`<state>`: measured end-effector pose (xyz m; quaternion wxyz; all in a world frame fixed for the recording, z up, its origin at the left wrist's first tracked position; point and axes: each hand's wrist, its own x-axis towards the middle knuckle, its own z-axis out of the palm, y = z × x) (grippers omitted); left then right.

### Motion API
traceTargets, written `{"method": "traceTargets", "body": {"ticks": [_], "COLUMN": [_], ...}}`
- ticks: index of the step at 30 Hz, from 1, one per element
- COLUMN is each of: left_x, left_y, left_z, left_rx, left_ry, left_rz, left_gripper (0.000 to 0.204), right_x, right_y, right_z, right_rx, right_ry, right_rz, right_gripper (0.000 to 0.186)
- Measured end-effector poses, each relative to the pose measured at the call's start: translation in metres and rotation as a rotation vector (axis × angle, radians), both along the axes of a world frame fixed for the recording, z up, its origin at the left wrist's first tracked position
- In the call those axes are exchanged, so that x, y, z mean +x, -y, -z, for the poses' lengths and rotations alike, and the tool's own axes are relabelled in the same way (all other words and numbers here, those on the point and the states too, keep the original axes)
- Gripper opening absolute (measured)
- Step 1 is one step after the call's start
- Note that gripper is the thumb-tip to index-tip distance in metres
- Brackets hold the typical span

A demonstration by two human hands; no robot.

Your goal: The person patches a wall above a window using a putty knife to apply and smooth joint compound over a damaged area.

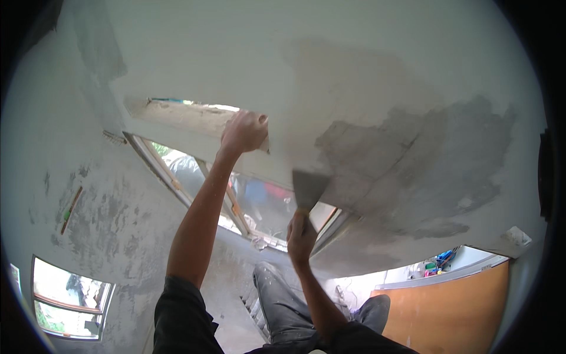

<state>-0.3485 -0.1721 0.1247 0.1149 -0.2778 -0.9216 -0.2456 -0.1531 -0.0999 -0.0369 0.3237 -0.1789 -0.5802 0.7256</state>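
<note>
My left hand [246, 131] is closed round the edge of a long narrow opening [183, 115] in the pale wall, its fingers partly hidden. To the right and lower, my right hand [302, 236] is wrapped round the handle of a putty knife [309, 187]. Its wide, flared blade points up, against or just in front of the wall; I cannot tell which. Right beside the blade spreads a dark grey, damp-looking patch [413, 147] with rough edges and a crack-like line across it. A paler beige patch [365, 76] lies above.
Below the opening is a framed window [259, 200]. A smaller window [71, 298] shows at lower left. An orange-brown wooden panel [454, 310] stands at lower right, under a ledge with colourful objects [439, 262]. Ladder-like rungs [253, 312] show beside my dusty grey trousers [283, 301].
</note>
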Motion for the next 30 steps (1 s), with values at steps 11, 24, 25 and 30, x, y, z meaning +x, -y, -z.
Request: {"method": "traceTargets", "body": {"ticks": [11,24,25,30], "left_x": [0.002,0.003,0.001,0.003], "left_y": [-0.004,0.001,0.001,0.000], "left_z": [-0.007,-0.007,-0.009,-0.011], "left_rx": [-0.051,0.024,0.018,-0.084], "left_ry": [0.040,-0.030,-0.029,-0.031], "left_rz": [0.007,-0.018,-0.016,-0.010], "left_gripper": [0.034,0.034,0.034,0.033], "right_x": [0.019,0.011,0.001,0.007], "right_y": [-0.002,0.001,-0.002,0.015], "right_z": [0.046,0.029,0.016,0.025], "right_rx": [0.121,0.157,0.109,-0.025], "right_ry": [0.140,0.094,0.075,0.049], "right_rz": [0.174,0.151,0.099,0.147], "right_gripper": [0.029,0.026,0.027,0.031]}}
